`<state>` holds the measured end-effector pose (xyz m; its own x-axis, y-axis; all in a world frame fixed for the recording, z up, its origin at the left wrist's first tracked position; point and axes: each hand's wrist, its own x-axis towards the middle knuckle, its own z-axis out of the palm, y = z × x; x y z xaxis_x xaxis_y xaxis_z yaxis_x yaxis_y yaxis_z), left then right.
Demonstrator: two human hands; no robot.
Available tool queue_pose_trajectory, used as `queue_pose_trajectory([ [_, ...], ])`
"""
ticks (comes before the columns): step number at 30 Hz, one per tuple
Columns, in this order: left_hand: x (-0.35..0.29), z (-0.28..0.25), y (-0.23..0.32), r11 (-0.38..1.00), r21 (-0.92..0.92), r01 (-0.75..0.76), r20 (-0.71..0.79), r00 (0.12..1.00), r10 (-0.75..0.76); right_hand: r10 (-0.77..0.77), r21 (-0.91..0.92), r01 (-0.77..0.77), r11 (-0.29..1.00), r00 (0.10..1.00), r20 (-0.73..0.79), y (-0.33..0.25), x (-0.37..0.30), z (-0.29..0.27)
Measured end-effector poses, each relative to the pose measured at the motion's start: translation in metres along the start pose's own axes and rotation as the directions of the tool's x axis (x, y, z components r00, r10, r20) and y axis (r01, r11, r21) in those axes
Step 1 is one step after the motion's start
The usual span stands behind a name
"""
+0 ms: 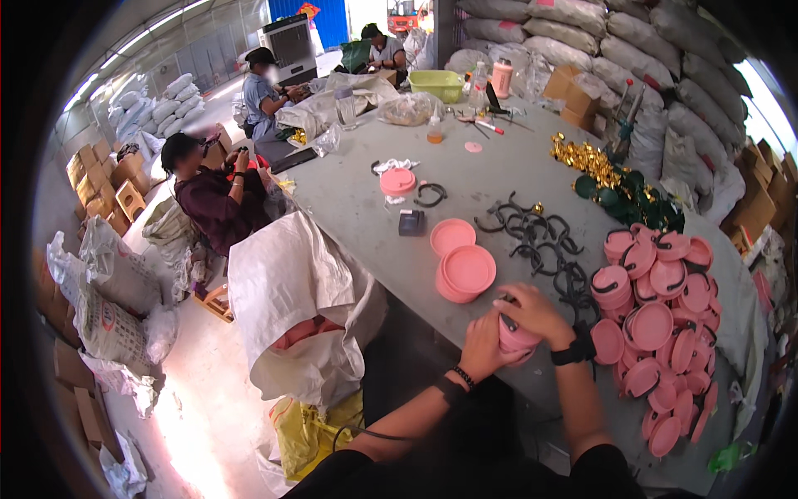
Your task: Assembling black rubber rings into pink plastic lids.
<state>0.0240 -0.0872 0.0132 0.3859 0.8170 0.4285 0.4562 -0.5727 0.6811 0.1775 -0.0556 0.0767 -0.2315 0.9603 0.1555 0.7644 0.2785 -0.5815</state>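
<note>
Close to the table's near edge, a pink round plastic piece (515, 339), seemingly a lid, is held between both hands. My left hand (485, 345) wraps round its left side, while my right hand (536, 313) grips it from above and the right. A black curved handle (506, 298) shows at the top, partly hidden by fingers. Just beyond the hands is a stack of pink lids (468, 270), with another pink lid (453, 236) behind. Many loose black curved handles (540, 241) lie to the right of that stack.
Right of my hands is a large heap of pink lids with black handles (652, 324). Gold bells (586, 158) and dark green pieces (636, 202) lie beyond. A white woven sack (291, 274) stands at left; co-workers sit along the table's far left. Pliers (478, 122) lie farther back.
</note>
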Motion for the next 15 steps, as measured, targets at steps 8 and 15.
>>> queue_pose_trajectory([
  [8,0.010,0.003,0.000,0.988,-0.138,-0.068,-0.087,0.995,0.056,0.093,0.169,-0.063,0.984,0.981,-0.173,-0.009,-0.043,-0.006],
  [15,0.008,0.003,-0.002,0.984,-0.120,-0.134,-0.064,0.990,0.127,0.083,-0.103,-0.317,0.943,0.523,-0.848,0.032,-0.062,-0.118],
])
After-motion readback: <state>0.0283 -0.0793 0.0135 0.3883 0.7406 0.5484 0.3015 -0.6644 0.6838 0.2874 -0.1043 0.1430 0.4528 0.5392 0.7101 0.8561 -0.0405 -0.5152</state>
